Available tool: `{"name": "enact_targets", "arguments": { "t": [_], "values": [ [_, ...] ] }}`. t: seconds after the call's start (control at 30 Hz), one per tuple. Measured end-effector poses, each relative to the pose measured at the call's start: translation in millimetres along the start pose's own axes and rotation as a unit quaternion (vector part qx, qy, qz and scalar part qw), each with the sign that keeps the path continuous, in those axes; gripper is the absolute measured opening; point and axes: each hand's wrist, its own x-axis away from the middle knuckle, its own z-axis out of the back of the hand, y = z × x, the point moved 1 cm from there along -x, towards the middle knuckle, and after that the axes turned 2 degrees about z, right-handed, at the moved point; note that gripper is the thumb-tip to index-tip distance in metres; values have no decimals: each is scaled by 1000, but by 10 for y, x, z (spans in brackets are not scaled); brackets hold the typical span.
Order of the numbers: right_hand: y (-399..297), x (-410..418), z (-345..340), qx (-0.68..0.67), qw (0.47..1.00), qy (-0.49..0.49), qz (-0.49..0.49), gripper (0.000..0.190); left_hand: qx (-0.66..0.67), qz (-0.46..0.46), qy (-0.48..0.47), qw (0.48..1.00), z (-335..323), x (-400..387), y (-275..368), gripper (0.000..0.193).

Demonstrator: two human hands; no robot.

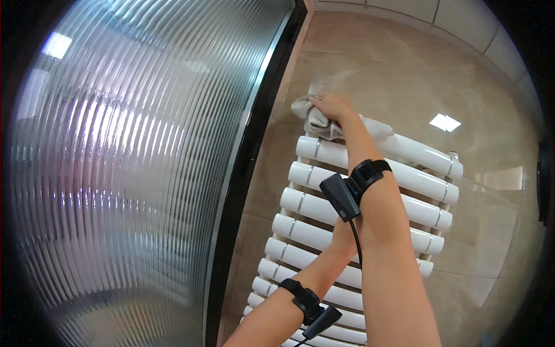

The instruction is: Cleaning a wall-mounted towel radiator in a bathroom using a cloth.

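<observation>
My right hand (333, 106) grips a pale grey-white cloth (318, 119) at the left end of the top bar of a white towel radiator (323, 202). The cloth is bunched under the fingers, and a part of it lies along the bar to the right of my wrist. My left hand (347, 236) is lower, in front of the radiator's middle bars, mostly hidden behind my right forearm. Its fingers do not show. Each forearm wears a black strap with a small black device and a cable.
A ribbed glass panel (143, 165) with a black frame (247, 160) stands close on the left. Behind the radiator is a glossy beige tiled wall (403, 73) with light reflections. Pale panels (464, 21) curve across the top right. A dark object shows at the far right edge.
</observation>
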Motion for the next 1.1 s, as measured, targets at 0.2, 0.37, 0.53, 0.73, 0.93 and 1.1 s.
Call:
{"name": "enact_targets", "arguments": {
  "t": [0.2,0.37,0.53,0.73,0.93,1.1],
  "values": [
    [-25,-136,56,12,978,-206,-25,46,103,29,-10,994,-162,10,219,41],
    [248,-291,-69,0,987,-158,26,42,323,69,-56,942,-224,69,413,41],
    [-24,-146,-62,36,991,-125,17,40,80,-48,-30,995,-167,59,518,40],
    [-127,78,126,-9,989,-46,138,28,178,29,10,984,-242,51,447,36],
    [-248,422,80,37,973,71,217,18,23,-68,-32,997,-306,69,769,57],
    [-296,512,-13,60,973,65,213,21,158,-49,-74,984,-267,80,722,65]
  ]
}}
